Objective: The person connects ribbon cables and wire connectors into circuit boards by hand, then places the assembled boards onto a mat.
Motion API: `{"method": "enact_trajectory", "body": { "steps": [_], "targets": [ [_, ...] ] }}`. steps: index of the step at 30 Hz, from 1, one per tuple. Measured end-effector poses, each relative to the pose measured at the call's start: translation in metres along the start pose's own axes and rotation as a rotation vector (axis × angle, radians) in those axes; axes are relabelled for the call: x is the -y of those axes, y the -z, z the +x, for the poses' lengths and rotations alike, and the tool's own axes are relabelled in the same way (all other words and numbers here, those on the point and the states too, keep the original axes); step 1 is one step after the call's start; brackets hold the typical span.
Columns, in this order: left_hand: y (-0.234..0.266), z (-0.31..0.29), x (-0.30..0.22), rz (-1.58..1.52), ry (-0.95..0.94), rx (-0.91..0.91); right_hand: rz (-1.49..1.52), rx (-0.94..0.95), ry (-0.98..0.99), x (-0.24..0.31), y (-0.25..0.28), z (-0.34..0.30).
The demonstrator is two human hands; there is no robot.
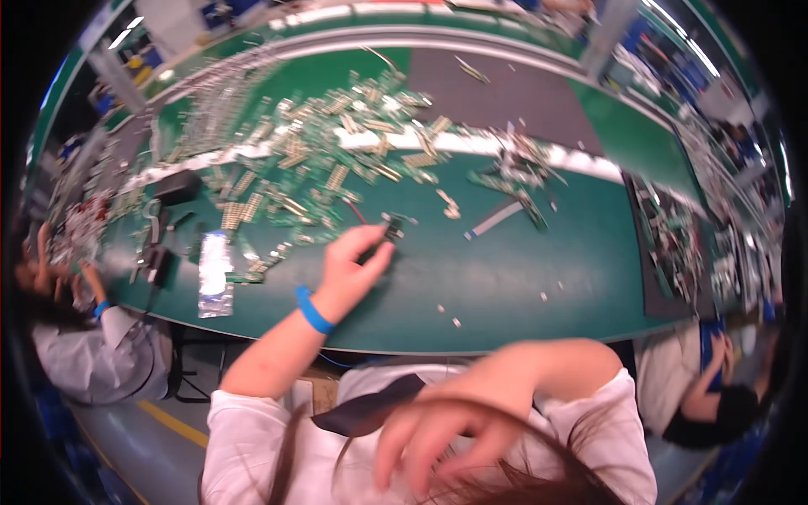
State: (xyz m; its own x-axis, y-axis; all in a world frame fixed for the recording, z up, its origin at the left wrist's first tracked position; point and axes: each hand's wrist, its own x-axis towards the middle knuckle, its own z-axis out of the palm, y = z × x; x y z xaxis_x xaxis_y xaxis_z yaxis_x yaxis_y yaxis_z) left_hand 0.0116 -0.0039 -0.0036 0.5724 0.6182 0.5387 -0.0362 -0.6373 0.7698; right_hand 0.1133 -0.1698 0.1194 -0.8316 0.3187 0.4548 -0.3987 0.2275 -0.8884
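My left hand (352,259), with a blue band (313,310) round its wrist, is over the green table. Its thumb and fingers pinch a small dark and green circuit board (394,225), partly hidden and blurred. Beyond it lies a loose heap of small green circuit boards (337,178) with pale, gold-toned contacts. My right hand (450,433) is drawn back close to me, above the table's near edge, by strands of hair. Its fingers are bent but apart, and nothing shows in them.
On the left are a silver packet (215,273) and a black block-shaped thing (178,187). A flat strip (495,219) lies beside a smaller pile of parts (526,172). A dark mat (661,290) with parts is at right. Other people sit on both sides.
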Motion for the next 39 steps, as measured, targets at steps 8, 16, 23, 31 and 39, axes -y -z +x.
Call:
{"method": "enact_trajectory", "body": {
  "steps": [8,16,23,31,39],
  "targets": [
    [-0.009,0.012,-0.029,0.141,-0.324,0.244,-0.286,-1.418,-1.052,0.016,0.009,-0.159],
    [-0.031,0.025,-0.046,0.158,-0.725,0.483,-0.157,-1.365,-0.456,-0.035,0.066,-0.101],
    [-0.039,0.018,-0.025,0.07,-0.683,0.539,-0.024,-1.42,-0.246,-0.05,0.078,-0.108],
    [-0.043,0.015,-0.024,0.084,-0.604,0.556,-0.174,-1.644,-0.153,-0.049,0.064,-0.116],
    [-0.021,0.034,-0.07,-0.472,-0.252,0.512,-0.225,-1.812,-0.115,-0.042,0.057,-0.164]
  ]
}}
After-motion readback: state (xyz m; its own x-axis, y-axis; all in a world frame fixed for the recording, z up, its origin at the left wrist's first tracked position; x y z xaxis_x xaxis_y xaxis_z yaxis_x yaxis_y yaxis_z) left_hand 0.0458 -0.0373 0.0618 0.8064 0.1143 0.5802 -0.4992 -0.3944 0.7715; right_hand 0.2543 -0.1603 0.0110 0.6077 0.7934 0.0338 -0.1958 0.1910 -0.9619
